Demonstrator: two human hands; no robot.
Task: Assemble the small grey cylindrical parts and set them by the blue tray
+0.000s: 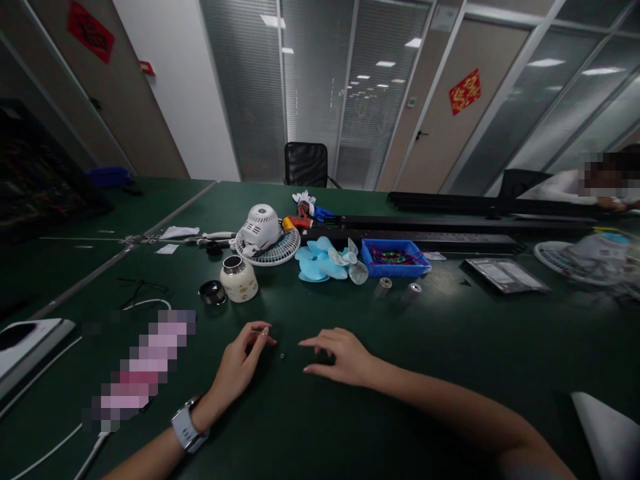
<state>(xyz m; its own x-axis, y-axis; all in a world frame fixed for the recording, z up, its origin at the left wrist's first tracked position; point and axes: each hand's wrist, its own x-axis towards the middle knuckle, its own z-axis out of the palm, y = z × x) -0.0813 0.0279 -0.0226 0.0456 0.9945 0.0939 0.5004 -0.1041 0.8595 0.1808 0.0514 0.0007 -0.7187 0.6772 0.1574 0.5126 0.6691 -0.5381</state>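
My left hand [240,363], with a watch on its wrist, rests on the dark green table [450,347]; its fingers are curled with thumb and fingertips close together, and nothing shows in them. My right hand [340,357] lies palm down just to the right, fingers loosely bent and apart, holding nothing. Between the two hands a tiny dark screw-like part [283,356] lies on the table. Behind them stand a small cream jar [239,278] and its dark lid [213,292].
A white fan motor on a grille [265,237], light blue fan blades [323,260], a blue tray of small parts [395,257], two small cylinders [397,289] and a power strip [425,237] lie farther back. A white device with cables lies at left. A co-worker sits far right.
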